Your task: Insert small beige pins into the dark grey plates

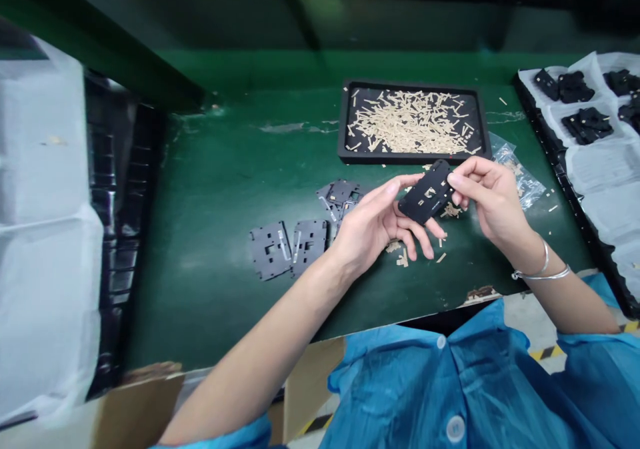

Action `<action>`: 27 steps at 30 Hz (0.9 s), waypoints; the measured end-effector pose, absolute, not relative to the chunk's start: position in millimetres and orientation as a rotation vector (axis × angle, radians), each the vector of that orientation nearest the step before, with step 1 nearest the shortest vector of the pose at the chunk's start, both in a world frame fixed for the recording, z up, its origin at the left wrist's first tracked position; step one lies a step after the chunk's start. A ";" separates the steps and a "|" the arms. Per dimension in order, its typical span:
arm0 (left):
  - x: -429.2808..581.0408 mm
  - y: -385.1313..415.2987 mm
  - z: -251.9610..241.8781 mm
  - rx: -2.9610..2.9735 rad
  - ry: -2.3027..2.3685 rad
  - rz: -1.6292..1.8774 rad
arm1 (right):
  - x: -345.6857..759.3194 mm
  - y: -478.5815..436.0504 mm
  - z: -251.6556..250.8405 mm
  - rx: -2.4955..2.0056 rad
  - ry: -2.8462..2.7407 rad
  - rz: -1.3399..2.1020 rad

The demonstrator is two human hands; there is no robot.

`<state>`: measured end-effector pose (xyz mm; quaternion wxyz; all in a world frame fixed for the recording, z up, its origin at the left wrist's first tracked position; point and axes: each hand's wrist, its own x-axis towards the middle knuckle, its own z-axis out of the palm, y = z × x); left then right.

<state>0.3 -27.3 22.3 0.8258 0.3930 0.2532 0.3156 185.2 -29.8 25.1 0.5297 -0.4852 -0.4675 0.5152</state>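
Green, shiny table top (215, 169) spreads out before us. Near its back, a shallow black tray with raised sides (346, 153) holds a big heap of thin tan strips (410, 122), and its rim likely helps keep them from spilling. Our left hand (370, 229) holds a flat, thin black plate with small holes (425, 184) between thumb and fingers, above the table and on our side of that tray, maybe so we can see its face. Our right hand (493, 196) has its thumb and first finger at the plate's right end; we cannot tell if they pinch it or just touch it. Loose tan strips lie under our hands, beside a clear, crinkly plastic bag (525, 176). To the left sit dark grey, squarish plates with holes and shiny bars (263, 252), perhaps put there to leave room for our hands. Far right, a long black tray lined with white pockets (600, 166) holds small black parts, and the pockets seem to keep the piles apart.
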 end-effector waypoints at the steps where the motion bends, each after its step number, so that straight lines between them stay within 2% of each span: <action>1: 1.0 -28.0 22.1 0.834 0.547 0.680 | 185.1 -29.1 24.5 -1.166 -1.118 1.230; 13: 5.7 -32.1 23.9 0.895 0.663 0.779 | 183.5 -27.8 19.0 -1.215 -1.191 1.115; 27: 11.6 -37.3 24.2 0.993 0.797 0.872 | 177.7 -32.7 23.0 -1.196 -1.224 1.291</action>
